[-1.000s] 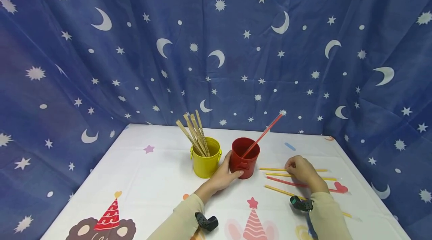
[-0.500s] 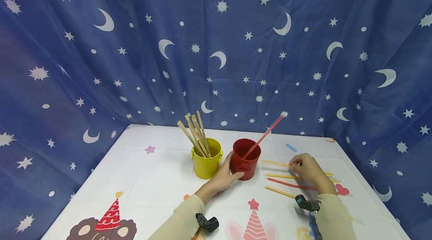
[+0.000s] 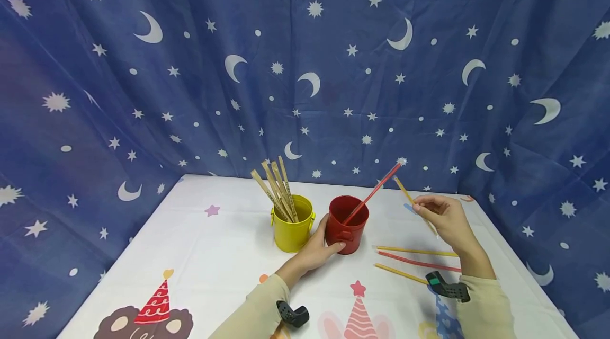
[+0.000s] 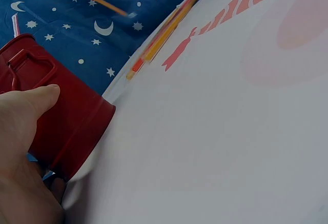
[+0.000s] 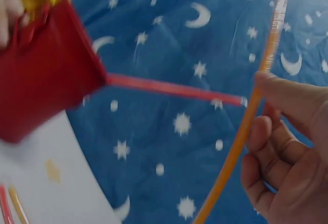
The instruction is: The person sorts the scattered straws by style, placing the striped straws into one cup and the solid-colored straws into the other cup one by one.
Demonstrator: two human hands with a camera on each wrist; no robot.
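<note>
My left hand point(image 3: 312, 252) grips a small red metal bucket point(image 3: 351, 238) low on its side, thumb over the front near the handle. The bucket is upright on the table, and a red straw point(image 3: 378, 187) in it leans to the right. Between thumb and fingertips my right hand point(image 3: 447, 218) pinches a thin yellow straw point(image 5: 230, 158), which carries white print and is slightly bent. Raised above the table right of the bucket, this straw slants with its upper end toward the red one. Fingers of the left hand behind the bucket are partly hidden.
Left of the red bucket stands a yellow bucket point(image 3: 289, 239) with several paper-wrapped sticks point(image 3: 281, 196). On the table point(image 3: 229, 254) under my right arm lie a red straw point(image 3: 419, 261) and two yellow straws, partly covered by the forearm. A star-and-moon curtain point(image 3: 333, 116) rises behind.
The right hand has picked the farthest yellow straw off the table, raised it and tilted it from flat to slanting. The left hand stays on the red bucket.
</note>
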